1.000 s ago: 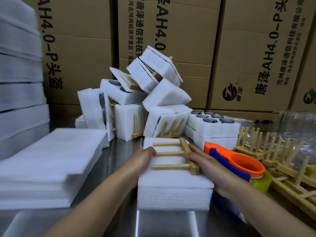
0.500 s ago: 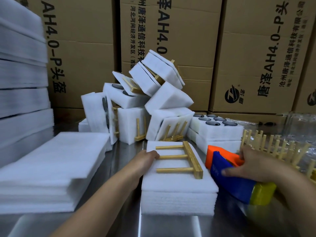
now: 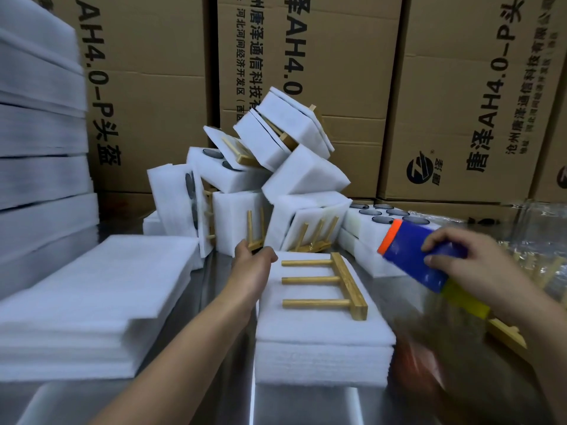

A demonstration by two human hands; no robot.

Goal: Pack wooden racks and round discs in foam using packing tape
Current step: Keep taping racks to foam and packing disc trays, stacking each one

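Black print is carried sideways on the cardboard cartons [image 3: 460, 87] stacked at the back: "AH4.0-P头盔" can be read on three of them, with "唐泽通信科技" beside it and a round logo with a slanted Z lower down; the smaller lines are cut off by the pile in front or too fine to be read. A wooden rack [image 3: 334, 283] is laid flat on top of a foam block [image 3: 322, 332] at the middle of the steel table [image 3: 221, 394], its three pegs pointed left and its rail to the right. The left hand [image 3: 253, 265] is set against the far left corner of that block, thumb on the foam; whether anything is gripped cannot be told. A tape dispenser [image 3: 414, 259], blue with an orange end and a yellow-green part, is grasped by the right hand [image 3: 460, 265] and held in the air just right of the block, smeared by motion. Dark round discs [image 3: 380, 211] are seated in a foam tray [image 3: 362, 237] behind it, some covered by the dispenser. Wrapped foam packages [image 3: 300, 179] are heaped behind, with rack ends protruding. Foam sheets [image 3: 92, 286] are stacked at the left. Loose racks [image 3: 506, 335] at the right are largely hidden and blurred.
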